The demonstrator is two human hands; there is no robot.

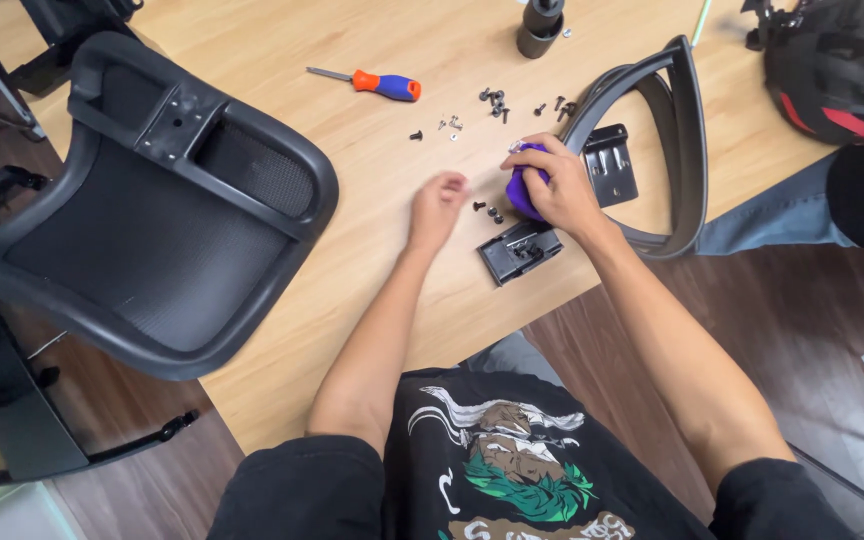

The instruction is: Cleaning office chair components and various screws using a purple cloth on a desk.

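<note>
right hand (pixel 560 190): wrapped round a purple rounded tool handle (pixel 524 192), fingers curled over its top, held just above the table edge
left hand (pixel 438 206): loosely closed, fingertips tucked together; can't tell if it pinches anything; resting on the table, left of the purple handle
small black screws (pixel 488 210): two or three loose, between the hands, just beside the purple handle
black metal bracket plate (pixel 520 251): flat on the table right below the right hand, near the front edge
black curved plastic armrest frame (pixel 674 140): lying on the table behind right wrist, with a second plate (pixel 611 163) on it
light wooden table (pixel 282 330): holds everything
scattered dark screws (pixel 497 104): farther back, past both hands
orange-and-blue-handled screwdriver (pixel 377 84): back left, well apart from hands
black mesh chair backrest (pixel 152 215): left, overhanging the table
black cylinder (pixel 540 25): far edge
</note>
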